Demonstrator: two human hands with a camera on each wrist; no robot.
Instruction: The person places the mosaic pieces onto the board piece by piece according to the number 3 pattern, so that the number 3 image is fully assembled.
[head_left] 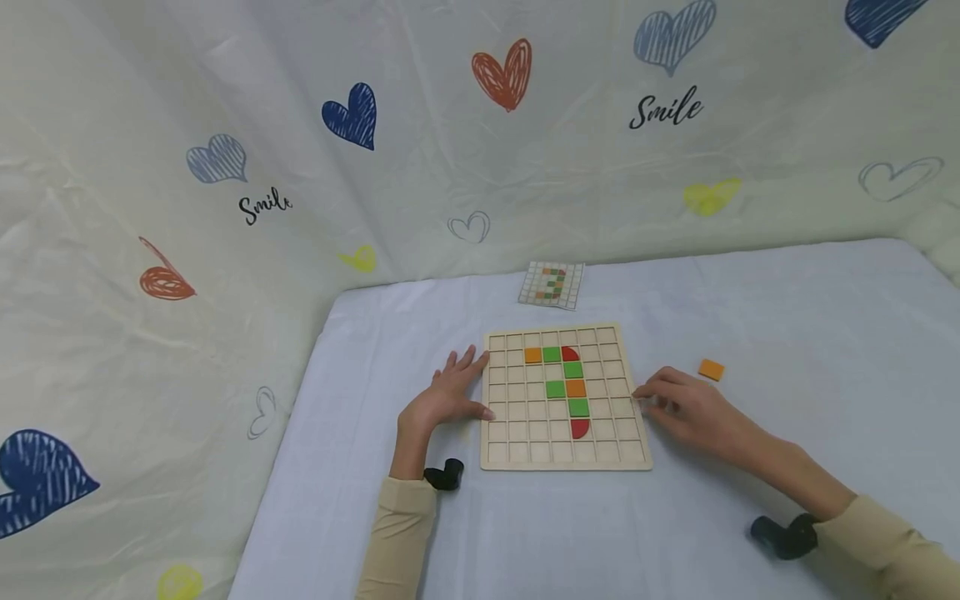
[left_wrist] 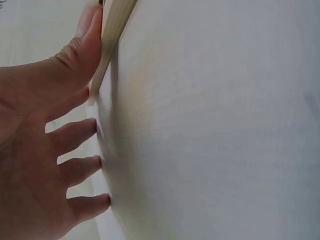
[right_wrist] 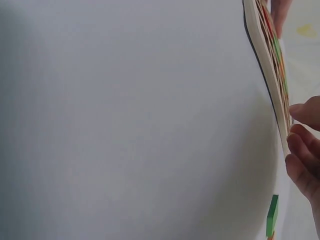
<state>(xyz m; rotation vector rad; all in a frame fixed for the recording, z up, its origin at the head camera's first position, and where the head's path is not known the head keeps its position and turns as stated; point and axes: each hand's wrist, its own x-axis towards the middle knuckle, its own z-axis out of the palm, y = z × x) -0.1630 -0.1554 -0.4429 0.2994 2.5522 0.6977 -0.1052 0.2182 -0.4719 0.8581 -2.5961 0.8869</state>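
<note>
A wooden grid board (head_left: 517,457) lies flat on the table, with several orange, green and red tiles set in its squares. Orange (head_left: 532,356) and green (head_left: 551,355) tiles stand side by side near its far edge, followed by a red rounded tile (head_left: 570,354). Another red rounded tile (head_left: 580,428) sits lower down. My left hand (head_left: 447,393) rests at the board's left side, fingers spread and thumb on the rim. At the right edge, my right hand (head_left: 688,410) has its fingers loosely bent, fingertips right at the rim, with no tile showing between them.
A loose orange tile (head_left: 711,369) lies right of the board, beyond my right hand. In the right wrist view a green tile (right_wrist: 272,216) shows near the hand. A printed pattern card (head_left: 528,287) lies behind the board, near the heart-printed cloth backdrop (head_left: 420,183).
</note>
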